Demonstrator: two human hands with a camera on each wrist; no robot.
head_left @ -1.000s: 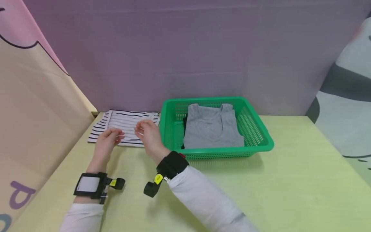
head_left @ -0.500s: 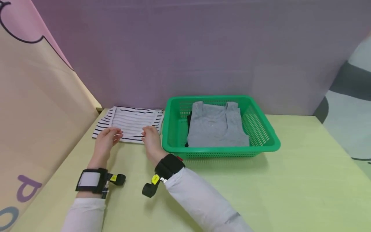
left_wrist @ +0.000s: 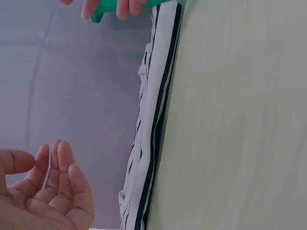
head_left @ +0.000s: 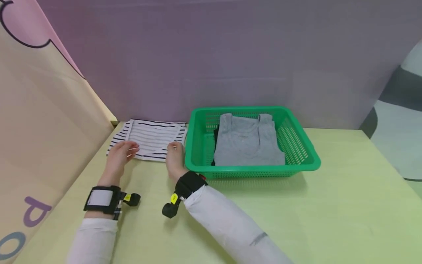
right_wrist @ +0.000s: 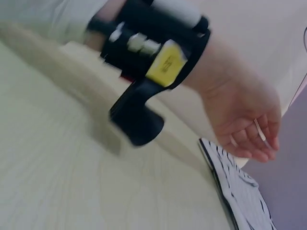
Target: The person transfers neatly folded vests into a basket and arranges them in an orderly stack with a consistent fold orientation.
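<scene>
A folded white garment with dark stripes (head_left: 153, 135) lies flat at the back left of the table. My left hand (head_left: 119, 156) is over its near left corner, fingers loosely bent. In the left wrist view the same hand (left_wrist: 50, 191) is beside the garment with nothing in its fingers. Near the garment's front right corner is my right hand (head_left: 174, 159), just left of a green basket (head_left: 252, 169). Its fingertips (left_wrist: 123, 8) hang loosely at the top of the left wrist view, holding nothing. The right wrist view shows my left hand (right_wrist: 244, 115) above the garment.
Inside the basket lies a folded grey sleeveless top (head_left: 247, 143), with a black cloth edge (head_left: 215, 137) showing beneath it. A purple-grey backdrop (head_left: 211, 55) stands behind the table (head_left: 329, 205), and a beige printed curtain (head_left: 49, 121) borders its left side.
My right hand has moved back toward me and slightly right, near the garment's front corner. The left hand has stayed close to the same place. The camera view has shifted a little.
</scene>
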